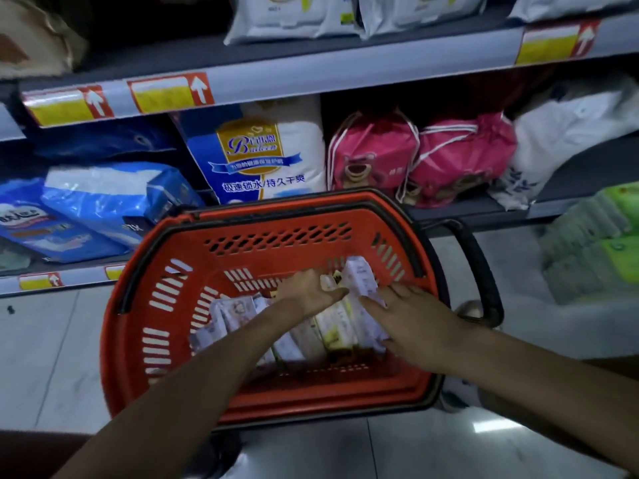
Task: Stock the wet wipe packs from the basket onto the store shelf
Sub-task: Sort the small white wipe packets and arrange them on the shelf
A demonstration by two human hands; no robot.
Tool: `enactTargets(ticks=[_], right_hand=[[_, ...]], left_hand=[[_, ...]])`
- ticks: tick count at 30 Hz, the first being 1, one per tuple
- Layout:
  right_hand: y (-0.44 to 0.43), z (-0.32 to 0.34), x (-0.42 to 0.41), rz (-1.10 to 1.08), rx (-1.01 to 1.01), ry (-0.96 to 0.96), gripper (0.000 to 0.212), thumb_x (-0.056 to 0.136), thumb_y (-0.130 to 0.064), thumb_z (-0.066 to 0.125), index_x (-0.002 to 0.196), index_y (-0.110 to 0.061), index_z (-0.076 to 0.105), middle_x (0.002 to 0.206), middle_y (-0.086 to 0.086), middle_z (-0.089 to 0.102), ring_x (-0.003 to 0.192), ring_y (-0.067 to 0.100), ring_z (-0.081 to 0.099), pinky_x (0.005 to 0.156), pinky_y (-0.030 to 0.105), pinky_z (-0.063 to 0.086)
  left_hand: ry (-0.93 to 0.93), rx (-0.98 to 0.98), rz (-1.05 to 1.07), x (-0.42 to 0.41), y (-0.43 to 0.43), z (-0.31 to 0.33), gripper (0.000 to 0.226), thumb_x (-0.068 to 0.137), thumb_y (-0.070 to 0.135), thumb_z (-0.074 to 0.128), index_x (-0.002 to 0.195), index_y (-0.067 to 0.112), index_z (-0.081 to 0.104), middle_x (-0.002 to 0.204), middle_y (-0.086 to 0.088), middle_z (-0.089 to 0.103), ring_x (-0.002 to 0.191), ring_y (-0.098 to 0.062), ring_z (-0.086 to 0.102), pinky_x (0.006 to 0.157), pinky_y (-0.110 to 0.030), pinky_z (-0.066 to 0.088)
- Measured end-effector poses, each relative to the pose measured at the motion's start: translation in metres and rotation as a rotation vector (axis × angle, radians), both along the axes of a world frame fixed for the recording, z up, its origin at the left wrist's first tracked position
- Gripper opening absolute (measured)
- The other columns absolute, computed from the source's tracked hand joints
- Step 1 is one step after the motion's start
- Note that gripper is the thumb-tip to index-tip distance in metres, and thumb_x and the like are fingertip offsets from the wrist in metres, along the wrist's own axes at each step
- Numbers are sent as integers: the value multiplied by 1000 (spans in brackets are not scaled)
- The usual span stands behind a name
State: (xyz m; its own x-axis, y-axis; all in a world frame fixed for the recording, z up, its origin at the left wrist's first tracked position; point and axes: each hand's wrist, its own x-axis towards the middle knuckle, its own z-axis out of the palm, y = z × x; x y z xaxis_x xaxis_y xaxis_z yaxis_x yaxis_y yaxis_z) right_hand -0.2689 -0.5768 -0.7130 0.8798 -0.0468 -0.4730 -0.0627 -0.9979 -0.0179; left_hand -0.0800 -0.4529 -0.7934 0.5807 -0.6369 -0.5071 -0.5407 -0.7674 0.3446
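A red plastic basket [242,392] with black handles stands on the floor in front of the shelves. Several white wet wipe packs [304,340] stand in a row on its bottom. Both my arms reach into it. My left hand [307,292] grips the far ends of some packs, thumb lying across their tops. My right hand [415,319] pinches a white wet wipe pack [359,278] that tilts up above the others, right beside my left hand. The upper store shelf [311,72] carries larger white wet wipe packs [290,19].
The middle shelf holds blue diaper packs [103,198], a white and blue pack [262,153], pink drawstring bags [415,160] and a white bag [560,133]. Green packs [601,236] are stacked at the right. The floor is pale tile [52,357].
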Motion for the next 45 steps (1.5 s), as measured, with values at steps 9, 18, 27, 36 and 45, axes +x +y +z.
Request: enactTargets(ticks=[9, 18, 27, 36, 45], right_hand=[[-1, -11, -3, 37, -43, -244, 43, 48, -30, 88, 86, -17, 73, 77, 8, 65, 71, 29, 63, 62, 35, 49], [1, -12, -2, 37, 12, -212, 38, 36, -29, 91, 65, -18, 69, 64, 8, 61, 58, 28, 58, 56, 31, 46], [0, -1, -5, 58, -9, -147, 27, 63, -32, 84, 84, -18, 73, 77, 9, 67, 70, 29, 64, 66, 35, 47], [3, 12, 5, 41, -18, -8, 46, 100, -31, 57, 141, -13, 50, 139, 18, 52, 125, 36, 48, 104, 43, 37], [25, 26, 26, -73, -13, -92, 87, 104, -47, 48, 162, -7, -2, 151, 22, 42, 130, 37, 48, 100, 43, 41]], left_hand=[[355, -313, 393, -1, -68, -66, 74, 69, 75, 66, 111, 16, 78, 112, -7, 77, 105, -27, 70, 93, -47, 55], [369, -426, 656, -11, -78, -56, 31, 92, 26, 80, 113, 4, 78, 118, -18, 75, 111, -35, 69, 99, -45, 55], [96, -359, 483, -2, -53, -47, 22, 96, 32, 73, 78, 24, 80, 77, -12, 74, 79, -33, 71, 72, -41, 59], [-39, -413, 485, 10, -5, 4, 21, 98, 31, 71, 92, 15, 85, 66, -9, 73, 53, -25, 61, 57, -38, 55], [-229, -660, 509, 7, 43, 70, 23, 99, 29, 70, 97, 10, 83, 74, 9, 65, 61, -16, 59, 57, -36, 51]])
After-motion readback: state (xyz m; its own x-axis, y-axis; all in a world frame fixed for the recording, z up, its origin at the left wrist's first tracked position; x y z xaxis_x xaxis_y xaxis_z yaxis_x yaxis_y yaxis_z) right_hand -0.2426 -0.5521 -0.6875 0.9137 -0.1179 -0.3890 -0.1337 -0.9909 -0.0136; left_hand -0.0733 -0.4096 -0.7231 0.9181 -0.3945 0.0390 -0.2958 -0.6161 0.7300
